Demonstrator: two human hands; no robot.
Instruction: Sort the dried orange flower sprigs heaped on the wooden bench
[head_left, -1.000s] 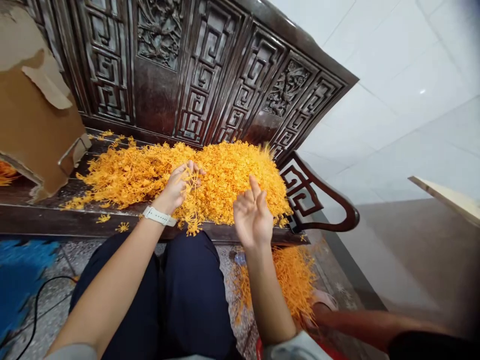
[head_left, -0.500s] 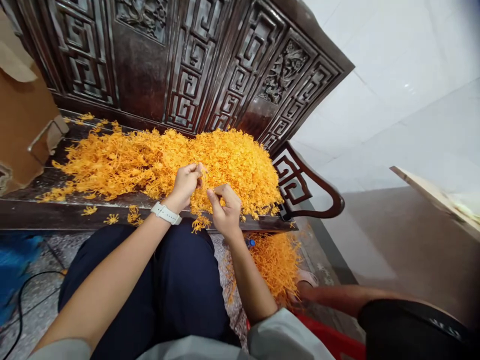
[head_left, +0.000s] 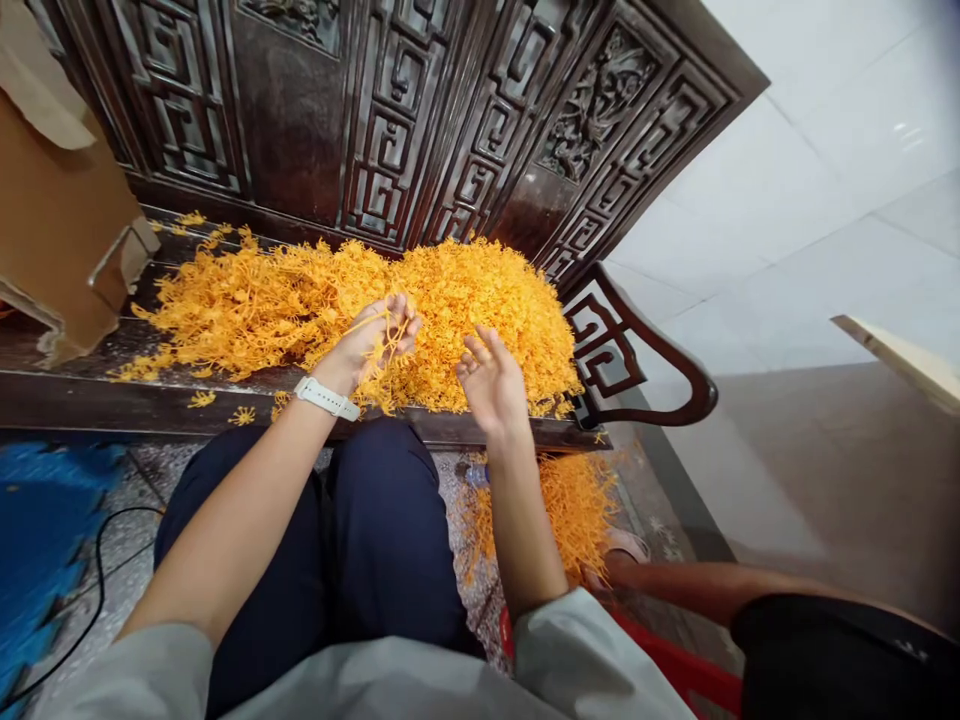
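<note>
My left hand (head_left: 367,345), with a pale watch on its wrist, holds an orange stringy plastic piece (head_left: 387,335) whose thin strands spread across the palm and fingers. To its right, my right hand (head_left: 491,380) is raised palm up with the fingers apart and nothing visible in it. Behind both hands a long heap of orange pieces (head_left: 480,300) lies along the seat of a dark wooden bench (head_left: 172,400). A few loose star-shaped pieces (head_left: 243,415) rest at the seat's front edge.
A cardboard box (head_left: 67,220) stands on the bench at left. Below right, more orange strands (head_left: 577,510) lie on the floor beside a clear bottle (head_left: 477,475). Another person's leg (head_left: 675,585) and a red stool (head_left: 697,670) are at lower right. A blue mat (head_left: 52,520) and black cable lie left.
My hands have moved apart. The right hand has let go of the strands and opened, shifting right; the left hand has turned palm up with the orange piece. The view has shifted slightly.
</note>
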